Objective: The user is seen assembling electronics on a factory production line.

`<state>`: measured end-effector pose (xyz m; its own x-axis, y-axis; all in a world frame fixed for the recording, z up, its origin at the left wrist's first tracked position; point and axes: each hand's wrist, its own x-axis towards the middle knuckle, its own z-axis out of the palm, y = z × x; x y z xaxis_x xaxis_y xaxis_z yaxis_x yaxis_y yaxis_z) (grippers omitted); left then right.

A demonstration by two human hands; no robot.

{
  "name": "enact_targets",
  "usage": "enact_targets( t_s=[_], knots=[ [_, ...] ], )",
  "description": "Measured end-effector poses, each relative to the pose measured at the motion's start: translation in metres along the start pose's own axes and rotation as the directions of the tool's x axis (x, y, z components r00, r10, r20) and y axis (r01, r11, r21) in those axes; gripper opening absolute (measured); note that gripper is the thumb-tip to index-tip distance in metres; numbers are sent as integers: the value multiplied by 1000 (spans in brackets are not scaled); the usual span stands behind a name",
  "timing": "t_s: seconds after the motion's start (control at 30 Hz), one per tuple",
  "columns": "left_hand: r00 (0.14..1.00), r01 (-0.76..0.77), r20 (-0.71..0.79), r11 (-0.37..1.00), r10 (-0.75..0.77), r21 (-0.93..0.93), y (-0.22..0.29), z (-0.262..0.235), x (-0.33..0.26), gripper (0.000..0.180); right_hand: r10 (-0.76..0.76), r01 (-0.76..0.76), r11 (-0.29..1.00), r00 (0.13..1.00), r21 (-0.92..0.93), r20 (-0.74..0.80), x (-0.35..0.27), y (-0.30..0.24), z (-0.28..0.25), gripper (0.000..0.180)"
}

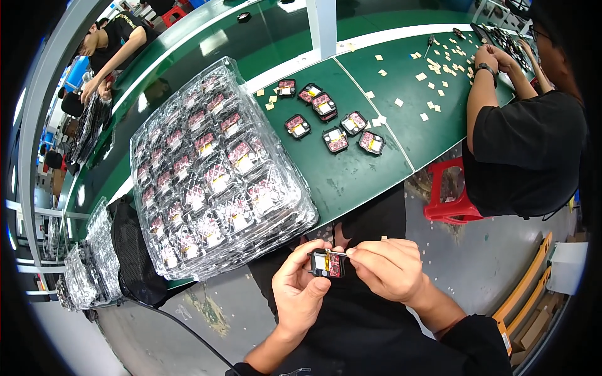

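My left hand [296, 291] is closed round the sides of a small black device casing [327, 263], held over my lap just off the table edge. Its open face shows a red circuit board, a silvery block and a strip of yellow tape. In the fingers of my right hand [392, 269] is a thin metal tool [339, 253], possibly tweezers, whose tip reaches the casing's upper edge. Most of that tool is hidden by the fingers. Several similar casings [335, 140] lie on the green table [351, 185] ahead, two of them overlapping.
A tall stack of clear plastic trays [219, 178] filled with casings stands at the left. Small pale squares [421, 76] are scattered over the table's right part. A co-worker [523, 144] sits at the right by a red stool [448, 194]; another person [116, 47] works far left.
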<state>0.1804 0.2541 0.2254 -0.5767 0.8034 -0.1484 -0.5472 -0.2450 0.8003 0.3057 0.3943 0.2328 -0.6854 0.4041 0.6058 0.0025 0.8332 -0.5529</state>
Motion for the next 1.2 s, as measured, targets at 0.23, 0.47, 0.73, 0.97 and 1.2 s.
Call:
enact_targets(
  t_s=[0.23, 0.47, 0.73, 0.97, 1.2],
  knots=[
    [999, -11, 32, 1000, 10, 2, 1, -4, 1, 66, 96, -108, 980, 992, 170, 79, 2, 4, -4, 25],
    [999, 7, 39, 998, -10, 66, 3, -9, 0, 67, 105, -125, 972, 989, 200, 107, 4, 5, -2, 24],
    [1000, 7, 16, 994, -8, 105, 1, -15, 0, 68, 105, -122, 982, 987, 144, 119, 3, 2, 0, 25],
    [1000, 2, 11, 995, -3, 104, 4, -14, 1, 69, 81, -90, 994, 989, 68, 123, 4, -2, 3, 25],
    [1000, 16, 1, 997, -16, 75, 4, -16, -2, 68, 49, -53, 998, 996, 40, 79, 0, -1, 7, 27]
  ],
)
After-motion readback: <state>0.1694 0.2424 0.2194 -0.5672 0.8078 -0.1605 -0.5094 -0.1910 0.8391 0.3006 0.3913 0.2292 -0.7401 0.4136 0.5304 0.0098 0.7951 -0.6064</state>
